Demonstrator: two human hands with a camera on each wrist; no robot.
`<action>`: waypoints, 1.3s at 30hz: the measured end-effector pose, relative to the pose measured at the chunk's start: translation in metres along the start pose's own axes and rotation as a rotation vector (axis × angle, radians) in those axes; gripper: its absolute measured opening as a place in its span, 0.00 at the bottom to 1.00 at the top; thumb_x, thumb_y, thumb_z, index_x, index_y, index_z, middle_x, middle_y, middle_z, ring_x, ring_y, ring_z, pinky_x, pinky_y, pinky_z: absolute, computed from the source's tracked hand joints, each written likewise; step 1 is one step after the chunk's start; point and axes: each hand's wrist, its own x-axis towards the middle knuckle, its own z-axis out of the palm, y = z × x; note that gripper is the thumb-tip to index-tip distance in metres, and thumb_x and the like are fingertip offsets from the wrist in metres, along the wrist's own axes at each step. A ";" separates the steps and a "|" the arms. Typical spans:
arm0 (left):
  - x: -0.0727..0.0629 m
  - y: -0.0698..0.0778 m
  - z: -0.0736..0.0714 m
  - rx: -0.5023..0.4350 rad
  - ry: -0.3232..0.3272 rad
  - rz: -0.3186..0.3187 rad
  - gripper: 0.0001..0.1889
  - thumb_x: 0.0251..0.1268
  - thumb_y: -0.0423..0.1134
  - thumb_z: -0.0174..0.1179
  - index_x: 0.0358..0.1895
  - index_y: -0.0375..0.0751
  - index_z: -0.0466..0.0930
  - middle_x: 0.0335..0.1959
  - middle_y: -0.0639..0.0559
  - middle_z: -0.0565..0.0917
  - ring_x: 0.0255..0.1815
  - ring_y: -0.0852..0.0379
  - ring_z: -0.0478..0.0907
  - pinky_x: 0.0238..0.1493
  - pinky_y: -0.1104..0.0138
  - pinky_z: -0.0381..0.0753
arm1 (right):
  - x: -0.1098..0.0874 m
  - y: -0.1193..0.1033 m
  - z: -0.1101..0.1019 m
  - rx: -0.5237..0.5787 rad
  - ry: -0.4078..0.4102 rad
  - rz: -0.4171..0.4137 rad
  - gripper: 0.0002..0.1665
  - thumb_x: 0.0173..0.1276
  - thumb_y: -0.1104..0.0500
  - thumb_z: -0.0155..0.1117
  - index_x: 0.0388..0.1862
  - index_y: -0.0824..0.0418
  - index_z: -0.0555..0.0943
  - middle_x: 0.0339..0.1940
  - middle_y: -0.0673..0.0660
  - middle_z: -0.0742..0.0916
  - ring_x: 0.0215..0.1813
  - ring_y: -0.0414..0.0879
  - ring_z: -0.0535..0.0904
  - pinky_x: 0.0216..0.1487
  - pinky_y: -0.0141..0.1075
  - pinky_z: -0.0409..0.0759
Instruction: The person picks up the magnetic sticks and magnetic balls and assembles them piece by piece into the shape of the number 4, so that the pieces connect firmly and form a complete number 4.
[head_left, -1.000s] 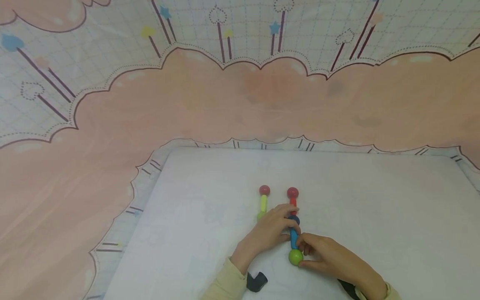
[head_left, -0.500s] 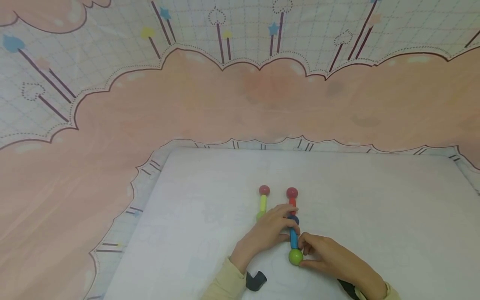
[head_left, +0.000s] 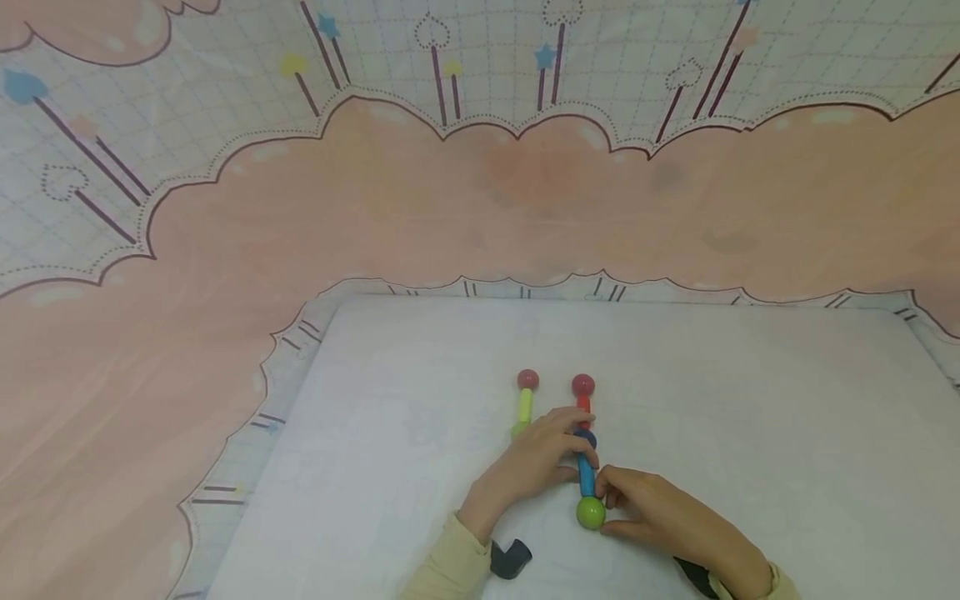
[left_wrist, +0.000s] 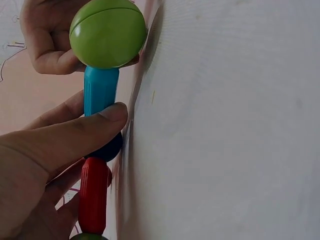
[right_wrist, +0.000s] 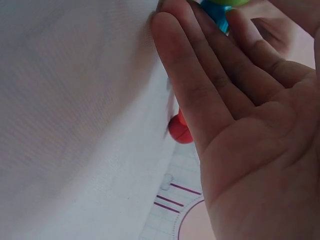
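Observation:
A ball-and-rod toy chain runs toward me on the white table: a red ball (head_left: 582,385), a red rod (head_left: 583,405), a dark blue ball (head_left: 585,439), a light blue rod (head_left: 586,475) and a green ball (head_left: 591,513). My left hand (head_left: 527,457) grips the light blue rod by the dark blue ball; its thumb (left_wrist: 85,132) crosses the rod's lower end in the left wrist view. With curled fingers, my right hand (head_left: 651,510) pinches the green ball near its joint with the rod. The right wrist view mostly shows the palm (right_wrist: 260,145).
Left of the chain lies another one, with a pinkish-red ball (head_left: 528,379), a yellow rod (head_left: 525,406) and a green ball (head_left: 519,429) partly behind my left hand. A black curved piece (head_left: 511,559) shows beside my left sleeve (head_left: 447,560). The white tabletop (head_left: 375,400) extends around both hands.

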 end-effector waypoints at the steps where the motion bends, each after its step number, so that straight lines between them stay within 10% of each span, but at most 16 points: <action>1: 0.000 0.000 -0.001 0.001 -0.001 0.000 0.10 0.57 0.42 0.73 0.42 0.57 0.88 0.69 0.53 0.73 0.75 0.55 0.63 0.75 0.64 0.62 | 0.000 0.000 0.000 -0.001 -0.005 0.004 0.20 0.59 0.57 0.76 0.45 0.51 0.75 0.38 0.37 0.80 0.40 0.32 0.76 0.44 0.30 0.82; 17: -0.006 -0.002 -0.025 -0.049 -0.021 -0.055 0.17 0.62 0.38 0.69 0.54 0.52 0.83 0.67 0.53 0.76 0.72 0.56 0.66 0.73 0.67 0.64 | 0.003 -0.004 -0.008 -0.051 0.000 0.079 0.23 0.61 0.51 0.74 0.51 0.53 0.77 0.43 0.41 0.83 0.42 0.34 0.77 0.47 0.32 0.83; 26: -0.019 0.000 -0.039 -0.038 0.032 -0.220 0.22 0.64 0.47 0.68 0.61 0.56 0.78 0.71 0.55 0.72 0.72 0.54 0.68 0.71 0.60 0.70 | 0.004 -0.012 -0.012 -0.152 0.087 0.139 0.28 0.62 0.45 0.73 0.58 0.51 0.75 0.55 0.46 0.80 0.56 0.43 0.77 0.60 0.45 0.80; 39: -0.044 0.002 -0.052 0.032 0.292 -0.275 0.25 0.61 0.46 0.70 0.62 0.51 0.77 0.66 0.52 0.76 0.68 0.54 0.71 0.67 0.59 0.74 | 0.002 -0.024 -0.011 -0.293 0.357 0.139 0.46 0.55 0.47 0.79 0.69 0.55 0.68 0.70 0.56 0.70 0.67 0.52 0.70 0.58 0.48 0.80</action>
